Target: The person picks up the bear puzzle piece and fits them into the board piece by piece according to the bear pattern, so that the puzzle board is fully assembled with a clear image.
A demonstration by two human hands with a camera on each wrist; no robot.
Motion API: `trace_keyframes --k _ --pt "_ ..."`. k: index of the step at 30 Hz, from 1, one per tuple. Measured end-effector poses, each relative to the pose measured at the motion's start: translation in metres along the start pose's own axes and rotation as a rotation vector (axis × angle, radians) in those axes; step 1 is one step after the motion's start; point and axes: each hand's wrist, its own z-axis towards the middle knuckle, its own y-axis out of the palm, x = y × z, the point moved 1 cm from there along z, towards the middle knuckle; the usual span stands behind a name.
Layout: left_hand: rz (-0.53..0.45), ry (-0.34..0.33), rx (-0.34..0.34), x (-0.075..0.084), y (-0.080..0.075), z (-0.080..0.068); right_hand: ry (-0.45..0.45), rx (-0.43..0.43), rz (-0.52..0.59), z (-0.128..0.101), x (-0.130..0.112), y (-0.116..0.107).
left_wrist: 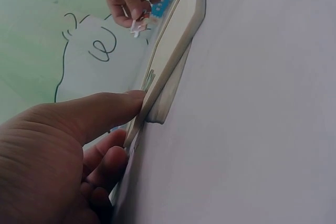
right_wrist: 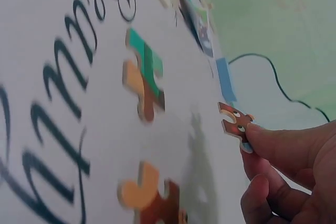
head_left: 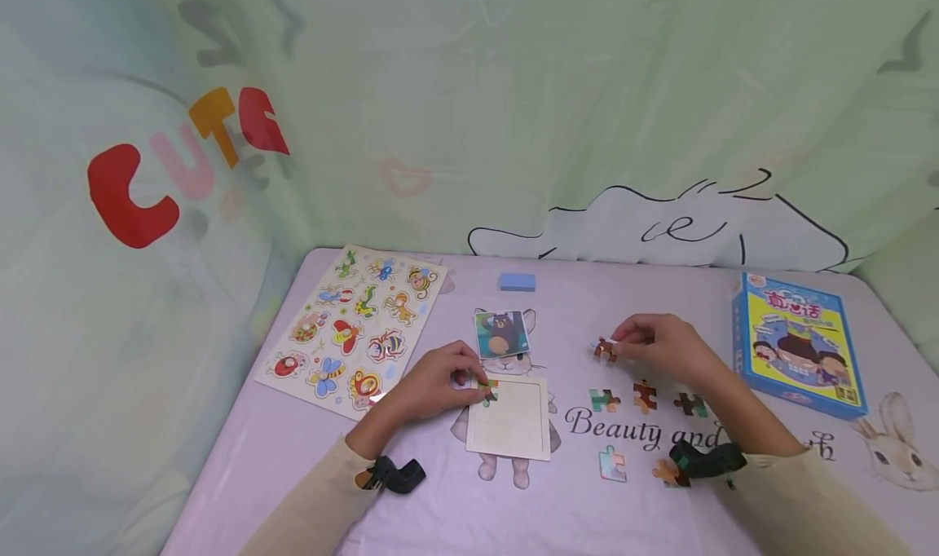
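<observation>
Soft, even light fills the head view, which bows at its edges. Both wrist views are dimmer and blurred up close.

Tabletop (head_left: 557, 491), lavender printed cloth:
- Near left edge: pale wooden peg board of insect shapes (head_left: 354, 328).
- Middle, toward front: square cream puzzle tray (head_left: 513, 421).
- Just behind tray: bear picture card (head_left: 502, 333).
- Behind card, near back edge: small blue block (head_left: 517, 281).
- Right of tray: loose jigsaw pieces (head_left: 644, 395).
- Near right edge: blue game box (head_left: 795, 342).
</observation>
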Motion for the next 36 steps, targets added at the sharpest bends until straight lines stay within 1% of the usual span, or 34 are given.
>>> trace_keyframes --k 8,14,18,24,30,36 --pt "-0.002 -0.01 -0.001 0.0 0.0 0.0 -0.007 -0.073 0.12 -0.002 -0.023 0.023" --pt "-0.002 -0.01 -0.001 -0.001 0.0 0.0 -0.059 -0.137 0.214 -0.005 -0.041 0.037" --pt "-0.003 -0.005 -0.003 -0.002 0.001 0.0 -0.062 -0.173 0.261 -0.007 -0.052 0.045" --pt "0.003 -0.011 0.0 -0.004 0.002 0.001 -0.087 -0.2 0.278 -0.006 -0.066 0.057" --pt "0.007 -0.019 -0.003 -0.003 0.002 0.001 -0.088 -0.215 0.295 -0.003 -0.071 0.07" --pt "0.006 -0.022 -0.004 -0.002 0.001 0.001 -0.118 -0.24 0.291 -0.001 -0.078 0.078"
